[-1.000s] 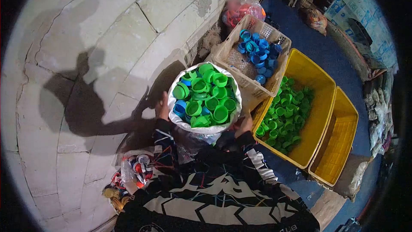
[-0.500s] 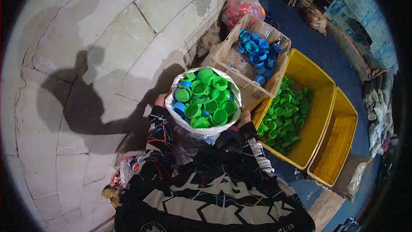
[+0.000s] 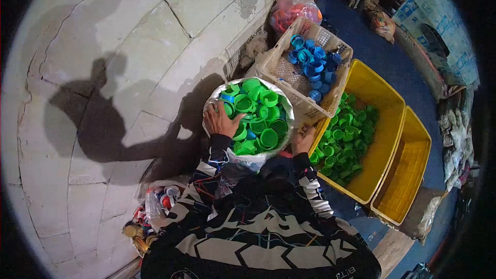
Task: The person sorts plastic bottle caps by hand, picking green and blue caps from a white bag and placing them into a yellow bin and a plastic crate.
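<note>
Left hand (image 3: pixel 221 121) spread on green caps (image 3: pixel 269 137), right hand (image 3: pixel 303 139) between sack (image 3: pixel 252 159) and yellow bin (image 3: pixel 384 137), grip unclear, pale crate (image 3: pixel 285 71) beyond

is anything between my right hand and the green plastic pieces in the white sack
Yes: the sack's white rim at the right side. The right hand is outside it, the green pieces inside. The left hand reaches over the rim, with nothing visible blocking it.

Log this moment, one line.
left hand: on green pieces in white sack | right hand: beside sack | yellow bin: more green pieces
</note>
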Tool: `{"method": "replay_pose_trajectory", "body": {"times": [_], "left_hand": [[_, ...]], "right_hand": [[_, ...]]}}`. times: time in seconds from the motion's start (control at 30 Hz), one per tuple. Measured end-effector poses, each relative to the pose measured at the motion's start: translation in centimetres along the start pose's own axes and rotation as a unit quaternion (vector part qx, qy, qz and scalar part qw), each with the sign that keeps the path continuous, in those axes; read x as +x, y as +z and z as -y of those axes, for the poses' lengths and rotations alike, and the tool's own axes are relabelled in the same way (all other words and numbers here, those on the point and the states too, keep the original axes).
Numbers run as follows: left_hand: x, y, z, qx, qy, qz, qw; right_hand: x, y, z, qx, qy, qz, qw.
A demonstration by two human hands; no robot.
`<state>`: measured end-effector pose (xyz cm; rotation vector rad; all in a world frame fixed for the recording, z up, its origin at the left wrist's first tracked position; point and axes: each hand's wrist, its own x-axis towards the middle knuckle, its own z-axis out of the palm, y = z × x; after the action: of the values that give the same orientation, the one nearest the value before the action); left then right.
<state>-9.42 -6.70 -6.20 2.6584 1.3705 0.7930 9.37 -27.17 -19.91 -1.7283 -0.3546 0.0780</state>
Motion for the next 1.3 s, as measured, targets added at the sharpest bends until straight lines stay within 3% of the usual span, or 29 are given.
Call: {"method": "replay_pose_trajectory", "body": {"times": [0.03,0.17,0.27,0.43,0.57,0.67,0.8,0.97,1.07,1.3], "left_hand": [[0.0,-0.5,-0.7,0.007,-0.036,0.017,0.999],[0.7,-1.1,-0.9,0.051,-0.041,0.059,0.996],[0.9,-2.0,-0.9,0.005,-0.06,0.107,0.992],[0.5,-1.9,-0.3,-0.032,-0.065,0.09,0.993],[0.2,-1.8,2.0,-0.201,-0.055,0.072,0.975],[-0.4,-0.6,3.9,-0.094,0.109,0.049,0.988],[0.1,-3.7,2.0,-0.048,0.128,0.133,0.982],[1.3,-3.1,3.1,-0.055,0.152,0.198,0.967],[1.2,-4.7,1.5,-0.005,0.142,0.192,0.971],[0.0,-4.3,2.9,-0.191,0.114,0.047,0.974]], "right_hand": [[-0.1,0.0,1.3,-0.028,-0.056,-0.006,0.998],[-0.8,-1.2,12.1,-0.065,-0.068,0.141,0.986],[-1.2,-2.3,14.5,-0.156,-0.234,0.254,0.925],[-2.8,-3.1,14.6,-0.277,-0.222,0.367,0.86],[-3.0,-3.3,14.2,-0.323,-0.229,0.39,0.831],[-3.0,-3.6,13.9,-0.35,-0.226,0.4,0.816],[-2.7,-3.7,12.4,-0.326,-0.224,0.4,0.827],[-2.3,-3.9,11.1,-0.224,-0.225,0.38,0.869],[-2.4,-4.0,12.0,-0.166,-0.184,0.371,0.895],[-2.7,-4.2,13.0,-0.118,-0.198,0.314,0.921]]}}
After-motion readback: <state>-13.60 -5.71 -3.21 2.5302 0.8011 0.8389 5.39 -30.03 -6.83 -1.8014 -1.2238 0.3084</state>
